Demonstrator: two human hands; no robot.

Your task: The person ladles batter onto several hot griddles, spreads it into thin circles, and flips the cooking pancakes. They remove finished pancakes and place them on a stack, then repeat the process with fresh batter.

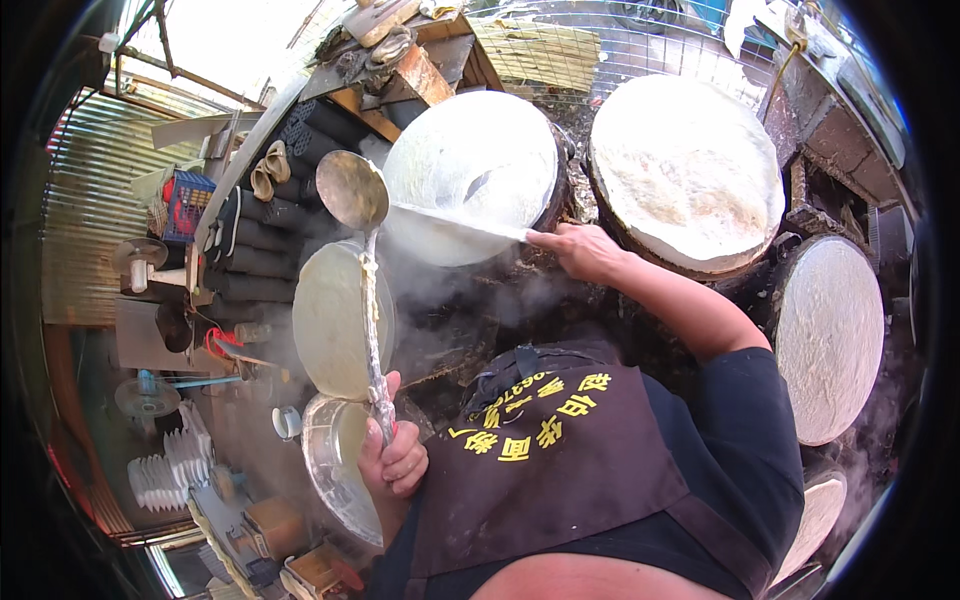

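My left hand (394, 454) grips the batter-crusted handle of a long metal ladle (352, 191), whose round bowl points away from me. In my right hand (585, 251) is the end of a thin pale spreader (457, 217), which reaches across the near part of a round griddle (562, 176). White batter (450, 150) coats that griddle, and steam hangs near it. To the right, a second griddle carries a white, bubbled sheet (686, 172). Below my left hand stands a clear-sided basin (337, 480); a round pale surface (337, 322), possibly batter in a vessel, lies beyond it.
More round pale sheets (829, 341) (814, 517) lie along my right side. Black honeycomb coal briquettes (259, 259) are stacked at the left, with beige shoes (270, 171) on top. Farther left are fans (142, 262). Wire mesh (660, 45) borders the far side.
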